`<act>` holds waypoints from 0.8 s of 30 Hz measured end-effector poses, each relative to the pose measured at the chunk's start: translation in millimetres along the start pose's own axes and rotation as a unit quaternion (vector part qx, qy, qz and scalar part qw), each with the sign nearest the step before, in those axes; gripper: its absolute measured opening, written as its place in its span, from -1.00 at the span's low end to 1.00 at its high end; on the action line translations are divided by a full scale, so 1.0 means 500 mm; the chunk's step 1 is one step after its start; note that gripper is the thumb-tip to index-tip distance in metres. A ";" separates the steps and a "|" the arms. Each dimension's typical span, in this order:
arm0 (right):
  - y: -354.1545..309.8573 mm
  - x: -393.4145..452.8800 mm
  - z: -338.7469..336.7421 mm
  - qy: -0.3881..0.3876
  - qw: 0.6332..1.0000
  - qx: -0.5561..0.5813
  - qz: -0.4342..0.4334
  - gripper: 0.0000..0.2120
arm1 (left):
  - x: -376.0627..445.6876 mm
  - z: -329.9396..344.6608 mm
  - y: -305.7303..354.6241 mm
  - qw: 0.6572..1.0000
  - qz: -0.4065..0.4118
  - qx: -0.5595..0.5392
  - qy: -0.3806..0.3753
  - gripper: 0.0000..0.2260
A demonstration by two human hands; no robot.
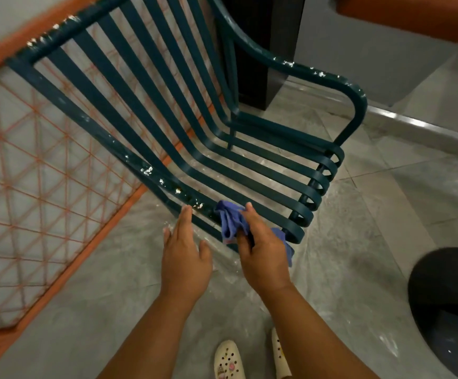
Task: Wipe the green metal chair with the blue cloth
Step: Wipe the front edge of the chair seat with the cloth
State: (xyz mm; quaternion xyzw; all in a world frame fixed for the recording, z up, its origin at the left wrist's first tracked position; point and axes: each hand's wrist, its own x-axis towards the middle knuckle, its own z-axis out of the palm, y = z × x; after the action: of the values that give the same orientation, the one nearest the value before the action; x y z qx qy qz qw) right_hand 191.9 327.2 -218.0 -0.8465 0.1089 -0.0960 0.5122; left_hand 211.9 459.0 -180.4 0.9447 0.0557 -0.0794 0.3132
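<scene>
The wiping looks to be in its early part: the green metal chair [195,110] fills the frame from ten o'clock to three o'clock, and white specks dot its near side rail [151,170], its top bar and the far armrest [318,75]. The blue cloth [232,221] is bunched at the front end of that near rail, just below centre, touching the metal beside a cluster of specks. The next move, by this reading, calls for dragging the cloth up the rail toward ten o'clock, pressing hard enough to lift the crusted spots. The right hand [263,250] has its fingers curled around the cloth, gripping it, with one finger stretched over the bunch. The left hand [185,250], at seven o'clock of the cloth, is spread flat with straight fingers, holding nothing; its fingertips reach the rail's edge, though contact cannot be confirmed.
</scene>
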 end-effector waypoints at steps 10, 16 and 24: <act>-0.008 0.025 0.038 -0.202 0.874 -0.425 -0.125 -0.27 | -0.006 0.000 -0.029 0.999 -0.043 -0.017 -0.005 -0.39; -0.019 0.082 0.062 -0.167 0.902 -0.397 -0.026 -0.55 | -0.010 -0.002 -0.043 0.998 -0.054 -0.022 -0.004 -0.40; -0.007 0.131 0.035 -0.258 0.940 -0.225 -0.002 -0.77 | 0.004 -0.015 -0.038 0.998 -0.049 -0.037 -0.034 -0.45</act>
State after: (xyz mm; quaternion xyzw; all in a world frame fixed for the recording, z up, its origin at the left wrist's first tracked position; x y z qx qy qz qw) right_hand 259.6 325.1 -219.6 -0.9356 -0.0099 0.1515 0.3188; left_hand 211.5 478.9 -185.6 0.9255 0.0942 -0.1243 0.3451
